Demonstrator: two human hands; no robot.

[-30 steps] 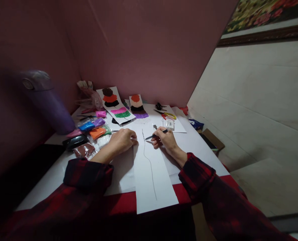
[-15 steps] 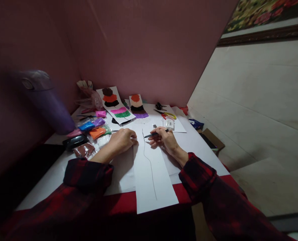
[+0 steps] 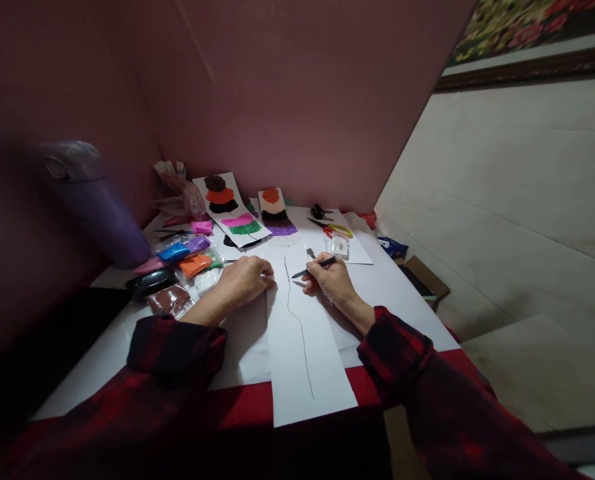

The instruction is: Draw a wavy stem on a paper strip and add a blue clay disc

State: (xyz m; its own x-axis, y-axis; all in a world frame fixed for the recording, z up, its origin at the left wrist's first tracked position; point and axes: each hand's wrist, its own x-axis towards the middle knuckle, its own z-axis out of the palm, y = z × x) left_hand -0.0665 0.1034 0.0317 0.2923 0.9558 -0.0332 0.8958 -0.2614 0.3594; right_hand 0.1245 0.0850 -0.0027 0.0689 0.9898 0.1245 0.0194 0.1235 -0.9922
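A long white paper strip [image 3: 305,353] lies lengthwise before me, its near end hanging past the table edge. One thin, wavy dark line runs down most of it. My right hand [image 3: 332,280] is closed round a dark pen [image 3: 313,267], whose tip is at the line's upper part, beside some short strokes. My left hand [image 3: 245,283] rests at the strip's left edge with fingers curled and thumb and forefinger against the paper; the other fingertips are hidden.
Left are bagged coloured clay packs [image 3: 195,265] and a purple bottle [image 3: 100,207]. Painted cards [image 3: 232,210] lie at the back near the pink wall [image 3: 277,100]. Back right are scissors [image 3: 337,230], a small clear case [image 3: 338,248] and keys [image 3: 320,212]. An open cardboard box [image 3: 427,273] stands beyond the table's right side.
The pen tip has moved slightly down and right along the line, and the pen is tilted more upright in my right hand. My left hand has stayed put.
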